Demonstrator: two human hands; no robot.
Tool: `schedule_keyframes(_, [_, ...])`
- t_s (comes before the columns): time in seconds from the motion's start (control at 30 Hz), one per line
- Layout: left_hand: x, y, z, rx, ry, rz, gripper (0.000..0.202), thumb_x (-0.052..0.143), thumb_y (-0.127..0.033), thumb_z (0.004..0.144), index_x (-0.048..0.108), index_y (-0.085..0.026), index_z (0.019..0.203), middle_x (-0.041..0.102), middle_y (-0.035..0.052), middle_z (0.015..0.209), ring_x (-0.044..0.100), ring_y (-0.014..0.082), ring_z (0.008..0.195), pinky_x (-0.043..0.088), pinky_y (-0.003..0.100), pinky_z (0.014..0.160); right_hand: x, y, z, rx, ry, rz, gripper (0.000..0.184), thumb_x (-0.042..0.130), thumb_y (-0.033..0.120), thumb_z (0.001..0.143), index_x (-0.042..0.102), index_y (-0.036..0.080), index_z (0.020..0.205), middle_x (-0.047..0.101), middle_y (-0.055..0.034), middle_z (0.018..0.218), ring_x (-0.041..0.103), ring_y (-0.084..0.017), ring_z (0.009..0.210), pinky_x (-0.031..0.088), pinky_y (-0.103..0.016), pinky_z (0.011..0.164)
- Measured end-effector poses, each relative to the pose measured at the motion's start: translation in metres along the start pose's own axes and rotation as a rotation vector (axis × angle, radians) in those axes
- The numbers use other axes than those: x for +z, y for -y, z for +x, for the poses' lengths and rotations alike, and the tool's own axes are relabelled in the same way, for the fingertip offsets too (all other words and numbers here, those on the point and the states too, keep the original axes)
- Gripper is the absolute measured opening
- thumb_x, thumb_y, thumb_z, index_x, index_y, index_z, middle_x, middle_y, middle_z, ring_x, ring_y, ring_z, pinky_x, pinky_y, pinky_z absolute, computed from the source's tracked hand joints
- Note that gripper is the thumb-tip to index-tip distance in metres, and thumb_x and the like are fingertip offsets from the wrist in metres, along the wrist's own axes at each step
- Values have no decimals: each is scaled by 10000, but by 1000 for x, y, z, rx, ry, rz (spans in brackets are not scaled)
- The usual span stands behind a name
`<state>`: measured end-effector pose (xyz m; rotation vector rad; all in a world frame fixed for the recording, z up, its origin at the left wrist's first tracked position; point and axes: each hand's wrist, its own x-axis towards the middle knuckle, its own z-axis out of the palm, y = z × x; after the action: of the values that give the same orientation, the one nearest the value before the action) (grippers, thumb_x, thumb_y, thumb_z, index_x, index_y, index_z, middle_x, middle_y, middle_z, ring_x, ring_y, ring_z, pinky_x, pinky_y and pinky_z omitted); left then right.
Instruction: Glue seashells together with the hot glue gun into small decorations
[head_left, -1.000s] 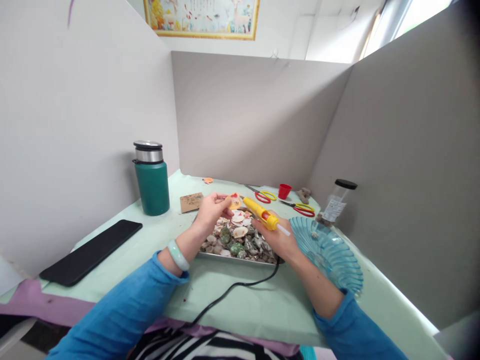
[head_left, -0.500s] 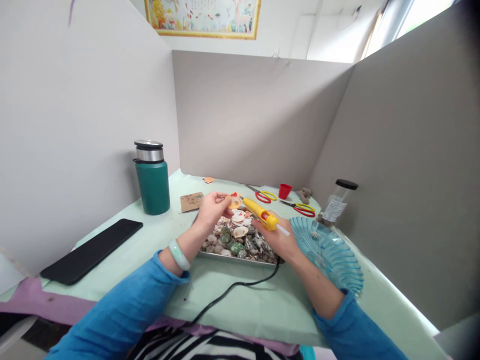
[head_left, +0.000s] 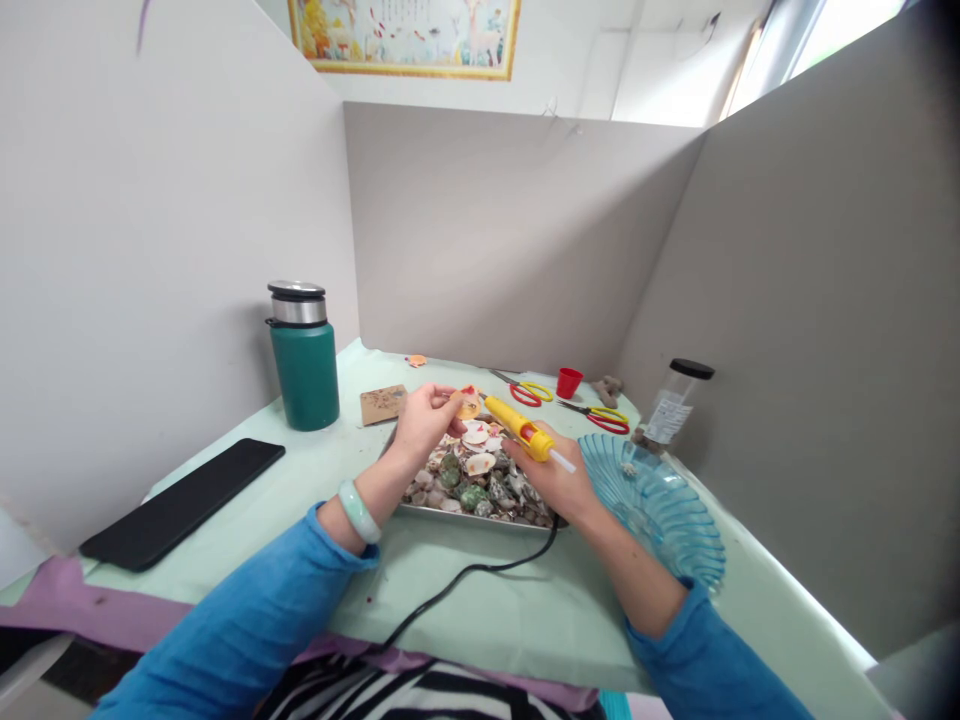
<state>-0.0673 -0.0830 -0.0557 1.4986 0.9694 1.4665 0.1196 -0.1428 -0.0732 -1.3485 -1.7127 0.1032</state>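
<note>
Between the fingers of my left hand (head_left: 429, 420) is an orange shell piece (head_left: 469, 404) with a pinkish-red patch, held over the tray's far side. My right hand (head_left: 556, 474) is wrapped round a yellow hot glue gun (head_left: 519, 424), whose tip points left and meets or nearly meets the shell piece. A white glue stick (head_left: 562, 461) pokes out of the gun's back end. Below both hands lies a metal tray (head_left: 465, 518) heaped with shells (head_left: 474, 494), green, grey and white. The gun's black cord (head_left: 480, 568) runs across the cloth towards my lap.
Left stand a green bottle (head_left: 304, 375), a black slab-like case (head_left: 187, 500) and a cardboard piece (head_left: 382, 404). Behind lie two scissors (head_left: 535, 393) (head_left: 609, 421) and a red cup (head_left: 569, 382). A blue glass plate (head_left: 675, 520) and a tilted clear jar (head_left: 670, 412) are right. Grey partitions enclose the table.
Hardly anything differs. Both hands keep their places, with the glue gun's tip still at the shell piece; the view has shifted very slightly.
</note>
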Motion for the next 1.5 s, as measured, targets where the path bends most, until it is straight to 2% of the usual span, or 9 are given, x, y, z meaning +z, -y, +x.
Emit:
schedule_keyframes(0.27, [0,6,3,21,-23,42,316,651,-388,707,543,-145,878,638,10,540,594,122,431,447,187,413,0,0,-1,-45,3,-46,323,525,482,785,385,224,649,460,48,522,394,-118,468,289,-233,482])
schedule_keyframes(0.63, [1,-1,0,14,-38,67,301,648,-378,706,549,-148,873,656,18,575,596,124,433,453,193,415,-2,3,-1,10,-17,-22,344,529,499,781,380,223,639,463,51,511,406,-118,467,300,-230,482])
schedule_keyframes(0.83, [2,-3,-2,34,-63,91,301,652,-388,697,558,-156,865,634,-4,528,607,136,449,441,192,416,-2,2,-1,-36,-17,-49,329,505,498,787,397,224,641,469,42,520,405,-119,467,295,-236,478])
schedule_keyframes(1.13, [6,-12,-8,69,-94,170,202,609,-326,726,550,-168,839,658,2,609,601,129,444,441,199,410,-2,2,-2,-9,-33,-12,328,513,501,780,416,220,643,471,50,509,409,-114,460,302,-226,471])
schedule_keyframes(1.5, [5,-11,-10,127,-100,224,129,561,-266,753,561,-177,847,675,12,675,599,116,472,420,187,418,-2,2,-1,-27,-19,-22,317,512,488,781,409,221,644,469,43,520,403,-117,468,306,-233,479])
